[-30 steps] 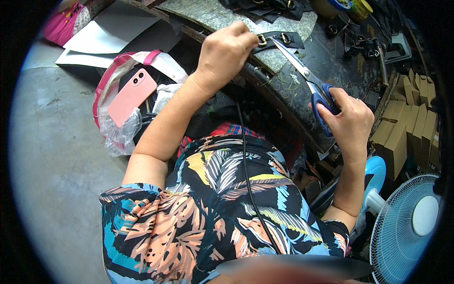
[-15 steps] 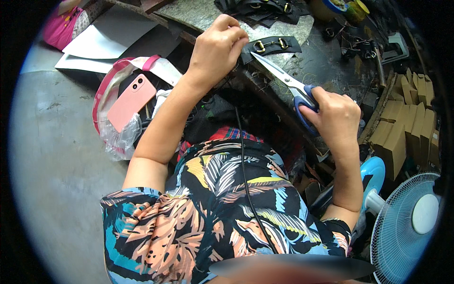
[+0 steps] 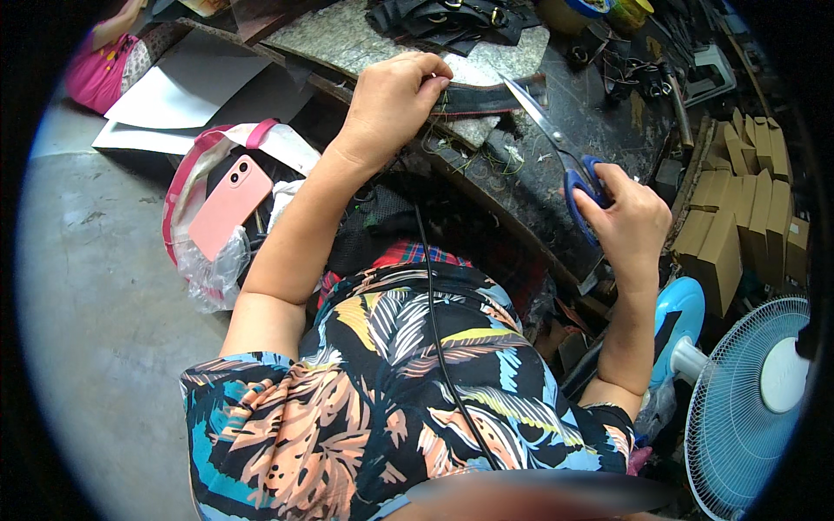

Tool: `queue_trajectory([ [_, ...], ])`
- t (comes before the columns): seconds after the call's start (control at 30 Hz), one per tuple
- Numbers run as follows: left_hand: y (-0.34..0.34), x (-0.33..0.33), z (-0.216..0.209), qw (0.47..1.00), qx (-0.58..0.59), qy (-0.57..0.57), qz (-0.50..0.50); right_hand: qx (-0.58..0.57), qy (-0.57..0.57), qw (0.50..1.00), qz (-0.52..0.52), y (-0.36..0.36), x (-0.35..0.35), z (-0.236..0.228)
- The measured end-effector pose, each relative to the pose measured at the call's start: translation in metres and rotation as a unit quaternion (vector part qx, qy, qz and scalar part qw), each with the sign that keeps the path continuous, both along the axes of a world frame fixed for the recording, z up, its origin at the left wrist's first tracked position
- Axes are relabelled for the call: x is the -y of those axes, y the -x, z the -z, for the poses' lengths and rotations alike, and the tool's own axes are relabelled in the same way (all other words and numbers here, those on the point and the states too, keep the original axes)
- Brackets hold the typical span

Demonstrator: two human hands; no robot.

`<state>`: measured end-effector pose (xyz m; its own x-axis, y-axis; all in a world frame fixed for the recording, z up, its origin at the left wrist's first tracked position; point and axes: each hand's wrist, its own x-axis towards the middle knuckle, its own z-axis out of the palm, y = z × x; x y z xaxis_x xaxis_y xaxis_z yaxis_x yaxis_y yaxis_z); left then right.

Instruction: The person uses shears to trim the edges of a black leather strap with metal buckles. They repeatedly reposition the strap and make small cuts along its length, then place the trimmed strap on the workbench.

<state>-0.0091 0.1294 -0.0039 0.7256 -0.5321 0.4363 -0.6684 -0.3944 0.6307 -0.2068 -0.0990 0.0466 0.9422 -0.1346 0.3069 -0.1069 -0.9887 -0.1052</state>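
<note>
My left hand [image 3: 388, 106] pinches the left end of a short black strap [image 3: 486, 100] at the edge of the workbench. The strap's plain side shows, with a thin reddish line along it; no metal fitting is visible on this face. Blue-handled scissors [image 3: 566, 143] are in my right hand [image 3: 638, 215], thumb and fingers in the handle loops. The blades point up and left, nearly together, and their tips reach over the right part of the strap. Whether they touch it I cannot tell. Loose greenish threads [image 3: 453, 143] hang below the strap.
More black straps with gold-coloured fittings [image 3: 460, 24] lie piled at the bench's far side. Cardboard boxes [image 3: 721, 252] and a fan [image 3: 751, 391] stand on the right. At left, a pink phone [image 3: 228, 207] rests on an open bag [image 3: 175, 178]. A dark cable [image 3: 432, 295] runs down my front.
The strap has been turned over, so its gold-coloured fitting no longer shows. My right hand and the scissors have shifted slightly right, and the left hand still pinches at the strap's end.
</note>
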Motion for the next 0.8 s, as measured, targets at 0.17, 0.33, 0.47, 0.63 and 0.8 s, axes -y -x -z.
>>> queue_trajectory([
  [0.17, 0.007, 0.011, -0.004, 0.969, 0.244, -0.042, 0.002, -0.07, 0.031, 0.997, 0.025, -0.011, -0.007, 0.015],
  [0.33, 0.023, 0.036, 0.001, 0.977, 0.188, -0.053, 0.088, -0.044, 0.018, 0.999, 0.017, -0.007, 0.0, 0.012],
  [0.47, 0.011, 0.052, 0.003, 0.983, 0.153, -0.03, 0.095, -0.015, 0.029, 0.999, 0.035, 0.001, 0.013, -0.001],
  [0.63, 0.005, 0.073, -0.001, 0.969, 0.121, -0.204, 0.074, -0.017, 0.068, 0.995, 0.068, 0.005, 0.026, -0.007],
  [0.8, 0.008, 0.082, -0.004, 0.956, 0.176, -0.231, 0.033, -0.042, 0.073, 0.995, 0.06, 0.003, 0.028, 0.006],
])
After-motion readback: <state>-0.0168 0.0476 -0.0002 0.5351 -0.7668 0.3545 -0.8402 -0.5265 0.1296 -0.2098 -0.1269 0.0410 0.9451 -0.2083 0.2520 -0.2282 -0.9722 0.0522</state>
